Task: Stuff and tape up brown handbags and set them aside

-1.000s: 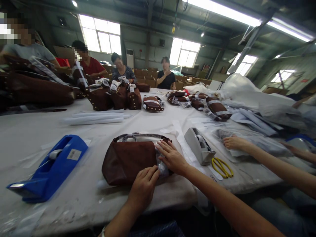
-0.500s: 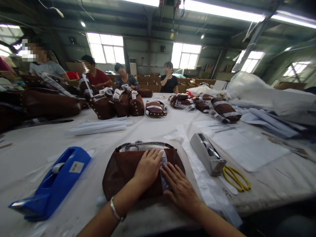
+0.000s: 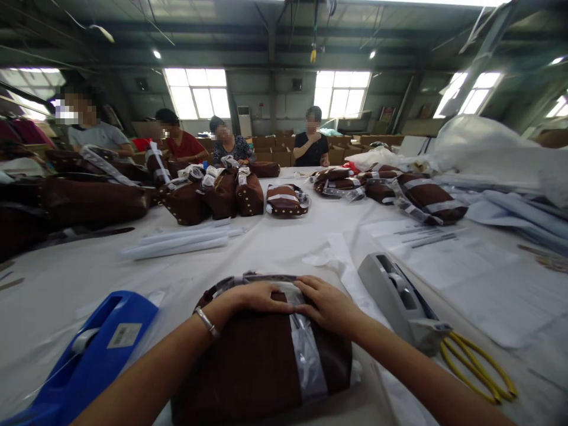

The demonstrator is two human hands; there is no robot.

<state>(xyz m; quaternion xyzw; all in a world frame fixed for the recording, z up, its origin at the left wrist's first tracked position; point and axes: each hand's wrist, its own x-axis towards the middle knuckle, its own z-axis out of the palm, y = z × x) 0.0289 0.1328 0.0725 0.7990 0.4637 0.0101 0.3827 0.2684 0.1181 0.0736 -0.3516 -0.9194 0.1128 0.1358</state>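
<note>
Brown bag (image 3: 239, 367) is on the desk (image 3: 257, 254), right of the blue tape dispenser (image 3: 109, 355); vs 0.5 s ago, hands went from its front to the top edge, baring the clear strip (image 3: 308, 355), so likely smoothing it over the top. Left hand (image 3: 257, 296) and right hand (image 3: 331, 305) palms-down, thumbs nearly meeting, fingers (image 3: 306, 284) part-curled over the edge; can't tell if they pinch.

1 head-worn camera looks forward and down, close over the table (image 3: 275, 244).
</note>
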